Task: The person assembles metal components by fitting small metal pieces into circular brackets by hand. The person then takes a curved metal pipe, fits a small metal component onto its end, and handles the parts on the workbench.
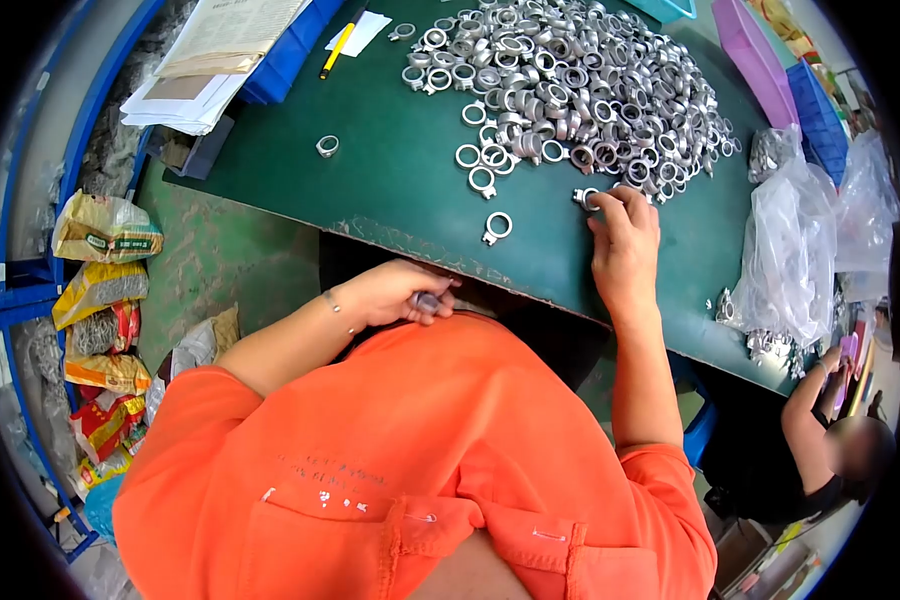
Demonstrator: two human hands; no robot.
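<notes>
Metal rings with small lugs lie in a large pile [570, 90] on the green table [390, 170]. At the pile's near edge, my right hand [625, 245] has its fingers closed on one metal ring [583, 199]. My left hand [405, 293], below the table's front edge, is curled round a small grey metal part [426, 302], partly hidden by the fingers. A single ring [497, 228] lies between my hands, nearer the table edge. Another ring [327, 146] rests apart on the left side of the table.
Papers [210, 60] lie over a blue bin [290, 50] at the upper left, beside a yellow pen [337, 50]. Plastic bags [790, 240] and a pink bin [755, 60] stand right. Another person [805, 450] is at the lower right. Sacks [105, 230] line the left shelf.
</notes>
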